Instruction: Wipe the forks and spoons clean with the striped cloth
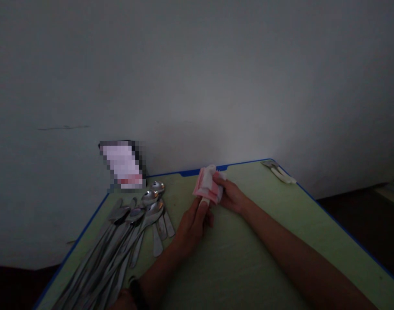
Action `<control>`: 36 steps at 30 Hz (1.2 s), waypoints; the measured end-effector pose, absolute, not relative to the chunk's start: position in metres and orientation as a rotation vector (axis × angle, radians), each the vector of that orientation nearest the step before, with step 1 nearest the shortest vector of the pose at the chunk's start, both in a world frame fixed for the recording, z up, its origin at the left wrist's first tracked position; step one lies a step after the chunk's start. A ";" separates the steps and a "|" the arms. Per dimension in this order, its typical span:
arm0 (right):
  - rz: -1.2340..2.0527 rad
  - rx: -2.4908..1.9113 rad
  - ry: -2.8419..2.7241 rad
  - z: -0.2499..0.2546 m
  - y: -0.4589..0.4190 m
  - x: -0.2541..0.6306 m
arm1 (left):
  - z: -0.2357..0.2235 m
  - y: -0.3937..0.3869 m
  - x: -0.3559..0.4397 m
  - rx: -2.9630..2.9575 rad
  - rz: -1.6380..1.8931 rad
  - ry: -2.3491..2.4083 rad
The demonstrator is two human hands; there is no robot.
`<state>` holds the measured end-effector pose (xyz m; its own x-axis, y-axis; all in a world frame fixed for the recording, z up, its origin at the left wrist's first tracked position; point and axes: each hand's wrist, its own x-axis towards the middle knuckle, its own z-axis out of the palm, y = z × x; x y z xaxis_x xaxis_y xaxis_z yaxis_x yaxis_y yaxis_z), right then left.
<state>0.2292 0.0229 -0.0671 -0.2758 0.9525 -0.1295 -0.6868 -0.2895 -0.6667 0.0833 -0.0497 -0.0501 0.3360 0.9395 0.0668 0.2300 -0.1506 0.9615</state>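
Note:
My left hand is closed around the pale handle of a utensil, above the middle of the table. A pink and white cloth covers the utensil's upper end, so its kind is hidden. From the right, my right hand grips the cloth, its fingers pressed against the side of the bundle. Left of my hands lies a pile of metal spoons, with several bowls at the far end and the handles pointing towards me. White-handled cutlery, apparently forks, rests at the far right corner.
The light green table has a blue edge and stands against a grey wall. At the back left, a blurred-out phone-like screen leans near the wall. A dark band is on my left wrist.

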 end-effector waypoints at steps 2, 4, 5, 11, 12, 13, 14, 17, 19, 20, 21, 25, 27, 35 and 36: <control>1.822 -0.627 -0.583 -0.066 0.023 0.230 | -0.051 -0.049 0.084 1.530 1.001 1.109; 1.842 -0.636 -0.564 -0.066 0.023 0.231 | -0.051 -0.048 0.084 1.475 1.099 1.133; 1.850 -0.642 -0.554 -0.066 0.023 0.232 | -0.051 -0.048 0.084 1.456 1.139 1.133; 1.830 -0.639 -0.526 -0.067 0.025 0.232 | -0.049 -0.047 0.083 1.627 1.107 1.167; 1.826 -0.635 -0.521 -0.067 0.025 0.232 | -0.048 -0.047 0.082 1.673 1.069 1.193; 1.825 -0.631 -0.514 -0.066 0.025 0.232 | -0.048 -0.047 0.082 1.708 1.038 1.216; 1.825 -0.625 -0.508 -0.065 0.025 0.231 | -0.048 -0.047 0.081 1.731 1.017 1.233; 1.825 -0.600 -0.493 -0.061 0.024 0.230 | -0.050 -0.047 0.080 1.715 1.058 1.226; 1.843 -0.568 -0.480 -0.058 0.023 0.231 | -0.052 -0.046 0.079 1.683 1.098 1.188; 1.857 -0.544 -0.469 -0.057 0.022 0.232 | -0.053 -0.046 0.079 1.675 1.104 1.176; 1.868 -0.516 -0.451 -0.056 0.022 0.233 | -0.054 -0.046 0.079 1.672 1.098 1.173; 1.837 -0.456 -0.378 -0.057 0.021 0.237 | -0.052 -0.048 0.079 1.788 0.957 1.141; 1.817 -0.468 -0.361 -0.059 0.021 0.237 | -0.049 -0.050 0.079 1.925 0.850 1.079; 1.824 -0.501 -0.365 -0.056 0.018 0.240 | -0.043 -0.052 0.080 2.165 0.701 0.961; 1.829 -0.501 -0.369 -0.055 0.018 0.240 | -0.043 -0.052 0.080 2.177 0.691 0.961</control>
